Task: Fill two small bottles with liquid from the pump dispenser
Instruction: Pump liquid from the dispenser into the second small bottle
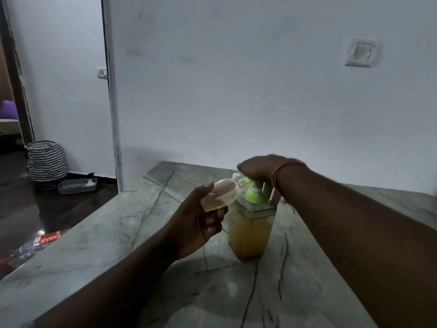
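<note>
While the left hand pinches the tilted small bottle with its mouth at the nozzle under the right hand, whose palm presses the pump dispenser, a hard stroke or drifting mouth could spill liquid beside that grip.

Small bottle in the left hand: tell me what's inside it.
The small bottle, tilted in the left hand, holds some yellowish liquid pooled at its lower end. Its mouth, by the pump dispenser, is hidden under the right hand.
</note>
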`<control>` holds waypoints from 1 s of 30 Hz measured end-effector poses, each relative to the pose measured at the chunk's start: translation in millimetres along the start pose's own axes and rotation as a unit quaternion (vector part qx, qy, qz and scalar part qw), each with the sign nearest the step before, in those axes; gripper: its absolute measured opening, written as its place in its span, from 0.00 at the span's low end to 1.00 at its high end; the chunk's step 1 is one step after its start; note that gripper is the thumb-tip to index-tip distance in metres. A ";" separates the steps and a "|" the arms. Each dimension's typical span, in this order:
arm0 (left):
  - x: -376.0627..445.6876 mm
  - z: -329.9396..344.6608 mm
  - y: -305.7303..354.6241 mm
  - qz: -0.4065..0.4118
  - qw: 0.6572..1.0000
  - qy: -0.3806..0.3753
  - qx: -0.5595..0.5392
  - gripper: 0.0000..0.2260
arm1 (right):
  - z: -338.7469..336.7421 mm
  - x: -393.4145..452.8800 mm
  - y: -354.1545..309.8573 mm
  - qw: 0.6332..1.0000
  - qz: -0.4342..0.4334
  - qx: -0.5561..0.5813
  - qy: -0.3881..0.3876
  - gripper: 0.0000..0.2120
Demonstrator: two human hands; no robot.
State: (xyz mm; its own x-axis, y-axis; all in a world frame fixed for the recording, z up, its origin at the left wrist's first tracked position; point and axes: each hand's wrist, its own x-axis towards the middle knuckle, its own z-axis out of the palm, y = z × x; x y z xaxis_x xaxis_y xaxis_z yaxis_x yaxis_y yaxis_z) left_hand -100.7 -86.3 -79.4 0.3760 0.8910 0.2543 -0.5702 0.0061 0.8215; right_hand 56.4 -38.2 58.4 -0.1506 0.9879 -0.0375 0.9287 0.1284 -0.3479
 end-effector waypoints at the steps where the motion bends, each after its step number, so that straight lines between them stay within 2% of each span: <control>1: 0.3 -0.2 0.1 0.000 1.000 -0.005 0.002 0.29 | -0.5 -0.5 0.3 1.000 0.000 0.010 0.002 0.16; 4: 1.7 -2.5 -0.2 -0.004 1.000 -0.017 0.007 0.28 | 6.7 7.6 2.3 0.999 -0.020 0.009 0.029 0.10; 10: 1.6 -3.8 -1.0 -0.006 1.000 -0.009 0.008 0.27 | 11.2 7.4 2.6 0.999 -0.031 -0.045 0.002 0.16; 12: 0.9 -1.5 -0.4 -0.006 1.000 -0.015 0.002 0.26 | 3.2 2.2 -0.7 0.999 -0.031 -0.039 -0.009 0.14; 15: 0.7 -0.5 0.3 -0.004 1.000 -0.023 -0.005 0.27 | -3.6 0.1 -1.3 0.999 -0.028 -0.028 -0.009 0.17; 17: 1.1 -2.3 0.3 -0.004 1.000 -0.029 -0.002 0.27 | 3.1 5.0 -0.6 0.999 -0.031 -0.027 0.026 0.14; 19: 1.3 -3.4 -0.2 -0.004 1.000 -0.027 0.002 0.27 | 11.4 12.9 3.7 0.999 -0.038 -0.015 0.022 0.09; 24: 1.4 -4.9 -1.7 -0.006 1.000 -0.016 -0.002 0.26 | 12.7 11.1 3.2 0.998 -0.037 -0.055 -0.002 0.14; 27: 0.3 -2.2 -0.7 -0.005 1.000 -0.017 0.000 0.27 | 3.9 8.4 0.1 0.998 -0.038 -0.057 -0.006 0.10; 30: 1.5 -0.5 1.0 -0.002 1.000 -0.022 0.000 0.27 | -2.7 2.3 2.2 0.999 -0.032 -0.024 0.012 0.18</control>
State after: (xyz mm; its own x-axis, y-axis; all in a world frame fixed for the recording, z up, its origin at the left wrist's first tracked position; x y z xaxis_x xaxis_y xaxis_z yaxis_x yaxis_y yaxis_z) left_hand -101.1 -84.7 -78.4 0.4090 0.8706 0.2736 -0.5692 0.0091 0.8221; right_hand 59.1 -35.5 60.1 -0.2029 0.9792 0.0059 0.9325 0.1951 -0.3040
